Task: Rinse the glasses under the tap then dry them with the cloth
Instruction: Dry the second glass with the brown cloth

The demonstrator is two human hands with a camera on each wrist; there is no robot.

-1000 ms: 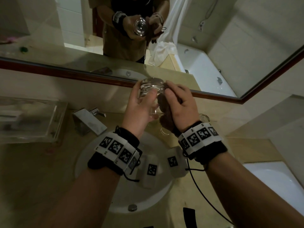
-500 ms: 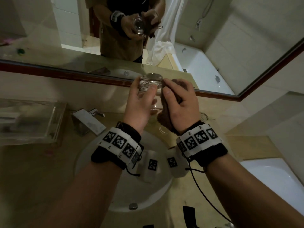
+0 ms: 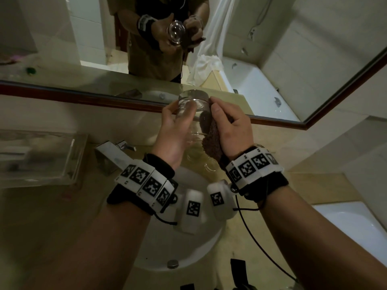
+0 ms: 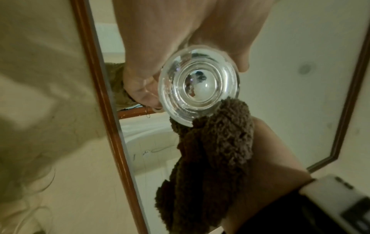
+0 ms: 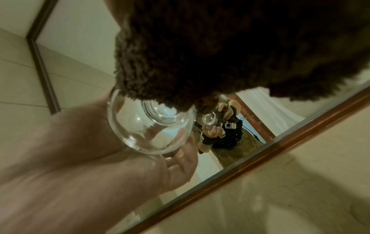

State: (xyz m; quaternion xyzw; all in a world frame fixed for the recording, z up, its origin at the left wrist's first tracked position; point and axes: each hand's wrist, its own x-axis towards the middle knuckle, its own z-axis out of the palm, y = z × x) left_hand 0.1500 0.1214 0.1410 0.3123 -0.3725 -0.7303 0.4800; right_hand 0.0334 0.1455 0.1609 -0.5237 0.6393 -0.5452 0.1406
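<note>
I'm standing in a bathroom: white basin (image 3: 159, 243) set in a stone desk (image 3: 52, 227), wood-framed mirror (image 3: 272, 59) showing bathtub (image 3: 257, 88) and shower curtain (image 3: 215, 38).

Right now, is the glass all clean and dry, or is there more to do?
Rinsing of this glass looks finished: no water runs from the tap. Drying is in hand: the left hand holds the glass while the right hand presses the brown cloth against its side. Droplets show near the glass's base, so wiping remains. At least one more glass waits by the sink.
</note>
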